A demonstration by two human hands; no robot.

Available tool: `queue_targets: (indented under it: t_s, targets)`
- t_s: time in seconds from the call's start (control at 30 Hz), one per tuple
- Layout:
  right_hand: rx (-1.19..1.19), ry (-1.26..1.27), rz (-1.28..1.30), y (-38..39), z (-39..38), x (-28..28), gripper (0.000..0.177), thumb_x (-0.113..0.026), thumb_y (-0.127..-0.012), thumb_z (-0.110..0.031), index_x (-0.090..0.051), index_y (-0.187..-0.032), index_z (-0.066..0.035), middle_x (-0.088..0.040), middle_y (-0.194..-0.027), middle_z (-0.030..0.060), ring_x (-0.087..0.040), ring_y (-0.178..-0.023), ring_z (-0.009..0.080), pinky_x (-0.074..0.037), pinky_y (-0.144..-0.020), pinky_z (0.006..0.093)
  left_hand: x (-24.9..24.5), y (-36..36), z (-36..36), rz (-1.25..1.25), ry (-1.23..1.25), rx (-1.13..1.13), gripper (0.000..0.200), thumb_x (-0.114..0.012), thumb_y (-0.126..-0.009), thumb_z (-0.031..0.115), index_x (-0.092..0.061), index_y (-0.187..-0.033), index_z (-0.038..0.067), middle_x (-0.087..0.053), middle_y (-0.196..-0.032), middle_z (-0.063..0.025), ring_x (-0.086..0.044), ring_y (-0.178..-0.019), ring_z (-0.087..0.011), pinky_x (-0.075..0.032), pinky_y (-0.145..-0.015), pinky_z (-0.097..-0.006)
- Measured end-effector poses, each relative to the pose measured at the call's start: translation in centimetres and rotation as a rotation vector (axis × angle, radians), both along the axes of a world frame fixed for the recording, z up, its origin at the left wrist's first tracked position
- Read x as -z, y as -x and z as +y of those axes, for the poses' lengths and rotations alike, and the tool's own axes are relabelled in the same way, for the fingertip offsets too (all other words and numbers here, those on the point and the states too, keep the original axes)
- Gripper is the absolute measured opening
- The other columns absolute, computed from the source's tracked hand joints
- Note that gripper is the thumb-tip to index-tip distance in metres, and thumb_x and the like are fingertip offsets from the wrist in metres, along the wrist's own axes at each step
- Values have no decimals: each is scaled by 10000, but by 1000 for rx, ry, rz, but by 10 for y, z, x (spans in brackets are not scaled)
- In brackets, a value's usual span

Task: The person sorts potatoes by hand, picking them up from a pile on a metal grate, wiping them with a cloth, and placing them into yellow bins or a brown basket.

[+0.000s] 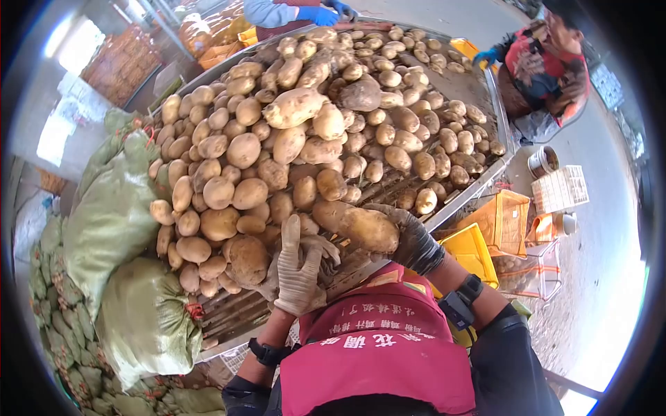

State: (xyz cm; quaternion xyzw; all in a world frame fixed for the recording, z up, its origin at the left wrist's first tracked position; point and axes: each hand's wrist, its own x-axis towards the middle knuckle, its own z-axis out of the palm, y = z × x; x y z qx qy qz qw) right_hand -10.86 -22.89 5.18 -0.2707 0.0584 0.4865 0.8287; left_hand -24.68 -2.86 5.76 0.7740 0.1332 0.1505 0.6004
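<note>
My right hand, in a dark, soiled glove, grips the right end of a long potato just above the near edge of the heap. To its left, my left hand wears a pale glove with grey dirt on it. One finger points straight up and others are partly hidden. A big round potato lies right beside that hand, against the glove's left side. Soil-covered potatoes of many sizes spread beyond both hands.
The slatted sorting table has a metal edge. Full green sacks stand at left. A yellow crate and orange mesh bag are at right. A co-worker's blue gloves show across the table; another person stands far right.
</note>
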Motion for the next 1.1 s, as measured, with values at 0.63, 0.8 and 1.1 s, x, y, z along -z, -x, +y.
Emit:
queue_targets:
  t_s: [0.63, 0.8, 1.1]
  targets:
    - [91, 635, -1994, 2, 92, 32, 532, -710, -812, -178, -546, -1302, -52, -594, -1175, 193, -635, -1000, 354, -507, -953, 403, 64, -92, 95, 88, -240, 72, 558, -536, -920, -14, -446, -1464, 75, -518, -1434, -180, -515, -1302, -301, -400, -1098, -367]
    - [-462, 632, -1958, 5, 72, 13, 456, -723, -777, -233, -618, -1197, -92, -592, -1220, 167, -614, -1040, 399, -510, -921, 453, 68, -91, 91, 139, -518, 31, 553, -507, -919, -1, -444, -1464, 67, -546, -1383, -217, -555, -1254, -324, -436, -1066, -376]
    - [191, 591, -729, -10, -97, 30, 645, -809, -770, -341, -588, -1308, -62, -645, -1194, 106, -634, -1081, 211, -491, -992, 313, 46, -89, 70, 110, -485, -20, 619, -510, -904, -83, -414, -1492, 85, -636, -1258, -160, -621, -1112, -233, -480, -982, -324]
